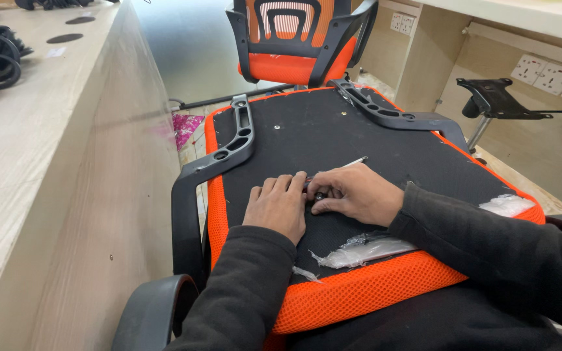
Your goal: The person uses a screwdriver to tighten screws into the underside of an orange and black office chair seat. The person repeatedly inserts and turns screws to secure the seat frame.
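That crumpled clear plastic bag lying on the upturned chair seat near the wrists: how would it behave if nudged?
The clear plastic bag looks thin and crumpled, so probably floppy and very light. It lies flat on the black seat underside, so it would likely slide rather than roll.

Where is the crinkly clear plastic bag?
In the head view, the clear plastic bag lies on the black underside of the upturned chair seat, near its orange mesh front edge, just below the right hand and beside the right sleeve.
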